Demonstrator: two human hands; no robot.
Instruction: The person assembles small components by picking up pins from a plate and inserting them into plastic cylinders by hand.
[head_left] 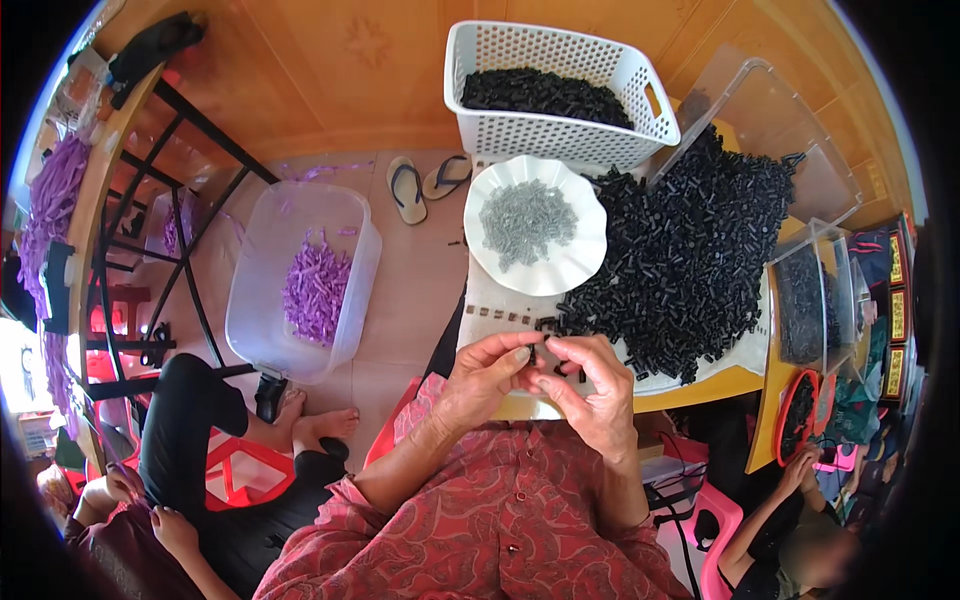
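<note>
My left hand (482, 378) is closed in a pinch on a small black plastic piece (532, 355). Facing it, my right hand (600, 388) has thumb and fingers pinched together; what sits between its fingertips is too small to make out. Both hands meet above the near edge of the table, with a few loose black pieces by the fingers. Just beyond them spreads a large heap of short black tube-like pieces (690, 270). A white scalloped plate (588, 255) holds a mound of small transparent pieces (528, 222).
A white perforated basket (560, 135) with black pieces stands behind the plate. Transparent bins (815, 130) flank the heap on the right. On the floor to the left are a tub (255, 270) with purple strips and slippers (407, 190). Other people sit at both lower sides.
</note>
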